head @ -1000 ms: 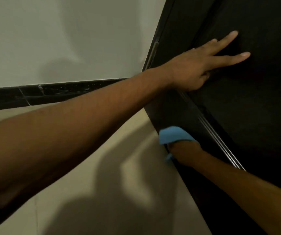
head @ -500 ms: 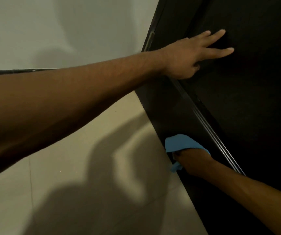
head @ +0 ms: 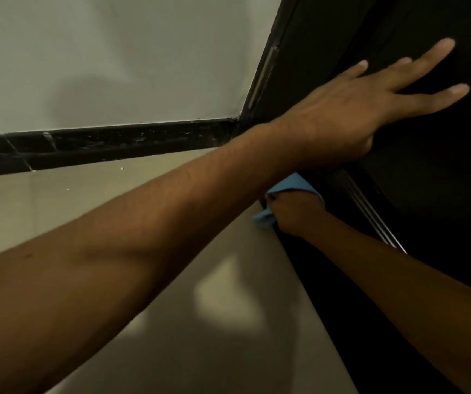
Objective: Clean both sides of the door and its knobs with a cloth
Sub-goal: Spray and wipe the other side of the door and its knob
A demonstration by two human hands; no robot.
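The dark door (head: 433, 177) fills the right of the head view, with a thin metal strip running across its lower part. My left hand (head: 365, 106) lies flat on the door with its fingers straight and spread. Below it, my right hand (head: 295, 213) grips a blue cloth (head: 291, 186) and holds it against the door's lower panel near the bottom edge. My left wrist partly covers the cloth. No knob is in view.
A pale wall (head: 115, 61) stands to the left, with a black skirting strip (head: 100, 143) along its base. A metal hinge (head: 262, 78) shows on the door's edge. Beige floor tiles (head: 200, 322) spread below my arms, crossed by shadows.
My right hand has moved the cloth up along the lower panel, closer under my left wrist. My left hand stays flat on the door. The view has tilted, bringing the skirting back in.
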